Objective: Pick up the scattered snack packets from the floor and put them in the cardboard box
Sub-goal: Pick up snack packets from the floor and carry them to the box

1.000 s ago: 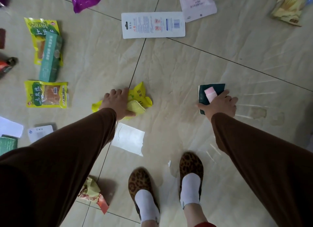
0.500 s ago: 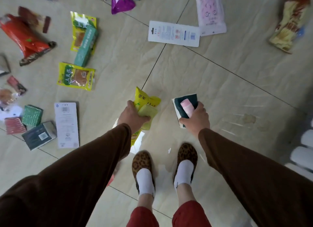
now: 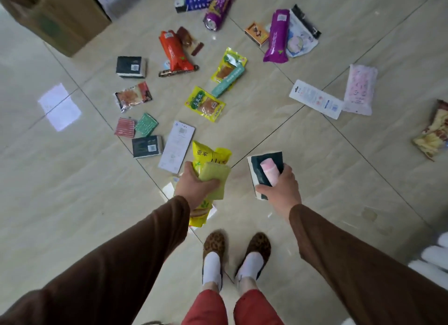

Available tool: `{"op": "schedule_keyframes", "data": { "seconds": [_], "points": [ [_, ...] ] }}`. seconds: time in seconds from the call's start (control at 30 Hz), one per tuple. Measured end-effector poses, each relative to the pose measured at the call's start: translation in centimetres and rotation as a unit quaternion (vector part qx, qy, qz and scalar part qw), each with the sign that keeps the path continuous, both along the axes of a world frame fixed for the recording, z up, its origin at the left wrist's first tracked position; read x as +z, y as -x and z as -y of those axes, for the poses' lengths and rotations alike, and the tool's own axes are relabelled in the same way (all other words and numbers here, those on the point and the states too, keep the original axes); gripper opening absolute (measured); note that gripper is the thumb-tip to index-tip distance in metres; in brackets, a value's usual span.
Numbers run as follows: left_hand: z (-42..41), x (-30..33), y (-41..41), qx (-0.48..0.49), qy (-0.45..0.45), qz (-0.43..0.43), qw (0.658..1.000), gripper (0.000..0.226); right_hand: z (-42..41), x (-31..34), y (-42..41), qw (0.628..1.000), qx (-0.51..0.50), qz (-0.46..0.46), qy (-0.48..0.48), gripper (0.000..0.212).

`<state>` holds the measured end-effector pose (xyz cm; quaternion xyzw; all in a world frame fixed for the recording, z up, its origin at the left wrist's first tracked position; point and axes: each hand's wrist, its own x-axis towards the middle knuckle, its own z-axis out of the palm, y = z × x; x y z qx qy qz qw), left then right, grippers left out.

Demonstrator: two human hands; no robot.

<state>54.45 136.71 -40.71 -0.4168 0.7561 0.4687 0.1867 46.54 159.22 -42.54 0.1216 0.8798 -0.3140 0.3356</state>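
My left hand [image 3: 194, 186] grips a yellow snack bag [image 3: 209, 155] together with a flat pale-green packet [image 3: 215, 179], both lifted off the floor. My right hand [image 3: 281, 191] grips a dark teal box [image 3: 263, 169] and a small pink packet [image 3: 269, 170] pressed against it. The cardboard box [image 3: 60, 19] stands at the top left, far from both hands. Several packets lie scattered on the tile floor between the hands and the box, among them a yellow-green packet [image 3: 204, 104] and an orange bag [image 3: 173, 50].
A white card [image 3: 177, 146] and a dark box [image 3: 147, 146] lie just ahead of my left hand. A long white card [image 3: 316, 99], a pink packet [image 3: 360, 89] and a yellow-red bag [image 3: 434, 133] lie to the right. My slippered feet [image 3: 236, 249] stand below the hands.
Both hands have lifted their packets off the floor as I straightened up. The view has pulled back and now takes in the cardboard box and more of the scattered packets.
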Motion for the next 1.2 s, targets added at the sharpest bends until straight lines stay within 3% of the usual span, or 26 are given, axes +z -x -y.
{"op": "schedule_keyframes", "data": {
  "seconds": [0.27,0.63,1.07,1.2],
  "points": [
    [12.2,5.3,-9.4,0.076,0.019,-0.004,0.997,0.053,14.2,5.2,-5.2,0.997,0.076,-0.008,0.023,0.089],
    [36.6,11.4,-17.1,0.067,0.012,-0.012,0.998,0.063,40.8,11.5,-12.6,0.993,0.107,0.0,0.043,0.085],
    [59.8,13.9,-12.6,0.063,0.023,-0.025,0.997,0.057,63.3,13.3,-7.3,0.993,0.093,0.0,0.071,0.087],
    [67.4,14.1,-8.6,0.069,0.024,-0.025,0.997,0.057,71.5,12.9,-3.7,0.994,0.086,0.01,0.069,0.1]
  ]
}}
